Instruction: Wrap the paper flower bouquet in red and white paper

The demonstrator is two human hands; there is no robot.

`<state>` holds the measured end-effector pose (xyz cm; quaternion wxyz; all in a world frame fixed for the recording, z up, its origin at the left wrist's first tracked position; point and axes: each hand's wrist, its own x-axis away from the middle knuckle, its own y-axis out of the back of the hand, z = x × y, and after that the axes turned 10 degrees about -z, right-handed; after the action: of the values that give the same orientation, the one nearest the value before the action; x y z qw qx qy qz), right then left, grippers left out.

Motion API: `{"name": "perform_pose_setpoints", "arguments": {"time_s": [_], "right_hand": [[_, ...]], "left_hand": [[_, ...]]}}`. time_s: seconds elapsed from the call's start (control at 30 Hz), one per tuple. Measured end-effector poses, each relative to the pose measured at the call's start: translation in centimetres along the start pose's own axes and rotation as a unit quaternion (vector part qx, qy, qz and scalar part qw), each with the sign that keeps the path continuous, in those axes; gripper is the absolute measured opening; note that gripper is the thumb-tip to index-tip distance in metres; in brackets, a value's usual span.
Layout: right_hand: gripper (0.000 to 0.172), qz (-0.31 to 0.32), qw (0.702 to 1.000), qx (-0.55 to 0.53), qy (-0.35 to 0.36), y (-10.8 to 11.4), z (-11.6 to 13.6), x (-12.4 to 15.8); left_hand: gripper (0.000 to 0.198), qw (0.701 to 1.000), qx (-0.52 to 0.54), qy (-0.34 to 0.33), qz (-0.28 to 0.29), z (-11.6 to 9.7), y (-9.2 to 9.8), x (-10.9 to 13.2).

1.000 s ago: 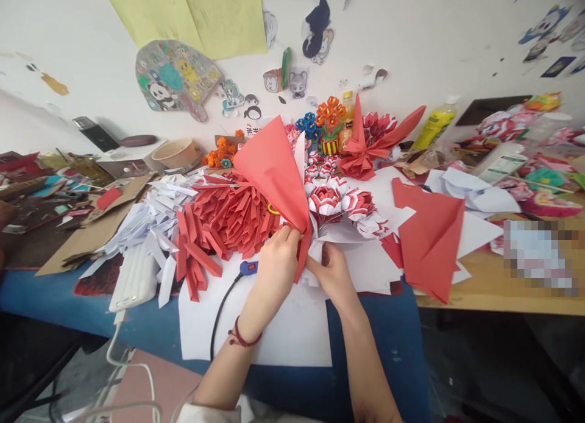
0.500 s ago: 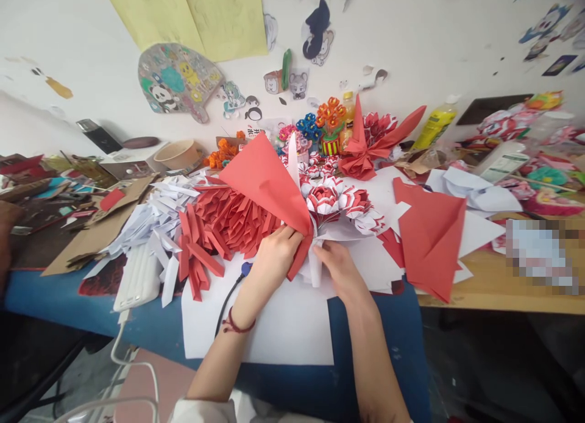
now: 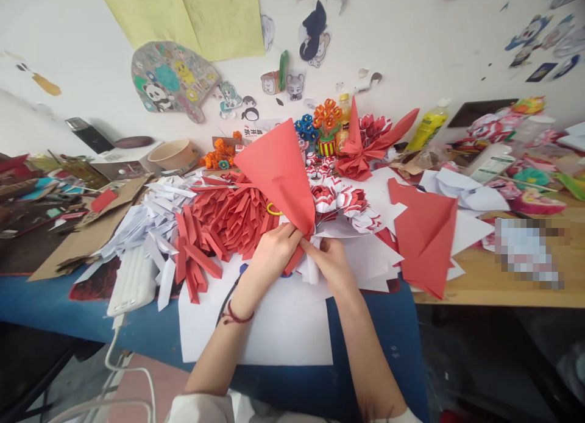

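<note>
Red sheet: above the counter, left of the red-and-white flowers; more upright than half a second ago — its white neighbouring tip is hidden, a yellow loop shows;
Left hand: fingers clamped on the sheet's lower end;
Right hand: fingers closed on white wrap, thumb now nearer the left hand;
Striped pot: holds orange flowers;
Bowl: contents — cannot tell.

Blue tbl w/ wht paper sheet

We look forward and down from the wearer's head. The blue-covered table lies close below us, the stickered wall beyond.
</note>
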<state>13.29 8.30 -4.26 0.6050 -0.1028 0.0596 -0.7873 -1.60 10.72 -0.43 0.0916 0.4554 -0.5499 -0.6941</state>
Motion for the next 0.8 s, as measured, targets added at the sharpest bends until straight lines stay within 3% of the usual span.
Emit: {"name": "perform_pose_setpoints", "arguments": {"time_s": [0.2,0.33,0.5,0.8], "right_hand": [[0.040,-0.004,1.000,0.005,0.006,0.0,-0.9,-0.1],[0.036,-0.039,0.999,0.013,0.022,-0.4,-1.2,0.2],[0.028,-0.060,0.995,0.055,0.058,-1.0,-0.2,1.0],[0.022,-0.102,0.968,0.154,0.171,-2.6,3.3,1.8]], "left_hand": [[0.020,0.999,0.028,0.022,0.011,0.1,0.1,0.3],[0.027,0.995,0.027,0.071,-0.064,0.0,-0.2,0.6],[0.028,0.979,-0.004,0.123,-0.161,-1.9,0.1,1.5],[0.023,0.952,0.125,0.266,-0.088,-4.8,4.9,0.6]]}}
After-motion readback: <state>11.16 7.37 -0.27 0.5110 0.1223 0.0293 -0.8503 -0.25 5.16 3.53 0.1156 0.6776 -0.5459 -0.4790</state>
